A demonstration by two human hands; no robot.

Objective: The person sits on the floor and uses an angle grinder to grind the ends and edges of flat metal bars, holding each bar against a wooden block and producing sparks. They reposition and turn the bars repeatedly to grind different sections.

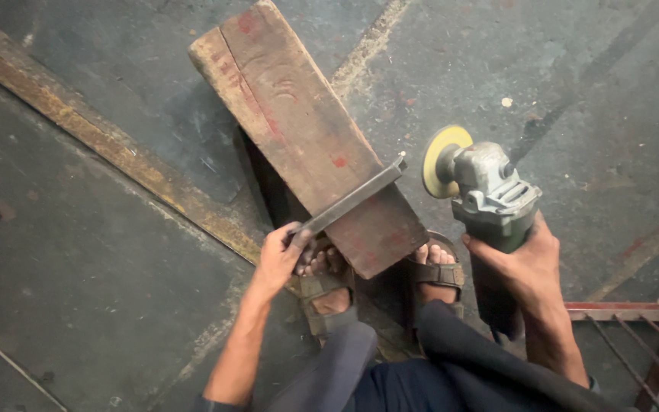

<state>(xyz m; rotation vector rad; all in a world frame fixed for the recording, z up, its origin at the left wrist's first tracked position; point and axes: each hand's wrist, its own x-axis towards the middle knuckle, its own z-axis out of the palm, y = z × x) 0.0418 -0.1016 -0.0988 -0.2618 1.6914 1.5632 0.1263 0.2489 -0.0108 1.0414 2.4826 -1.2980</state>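
Head view: stained concrete floor; left grip clasps metal bar, right grip clasps angle grinder.

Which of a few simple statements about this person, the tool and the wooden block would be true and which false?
1. The right hand holds an angle grinder with a yellow disc. True.
2. The left hand is empty. False: it grips one end of a flat metal bar.
3. The metal bar lies across the wooden block. True.
4. The disc is pressed onto the bar. False: it is held apart from the bar's end.
5. The person is barefoot. False: both feet wear sandals.
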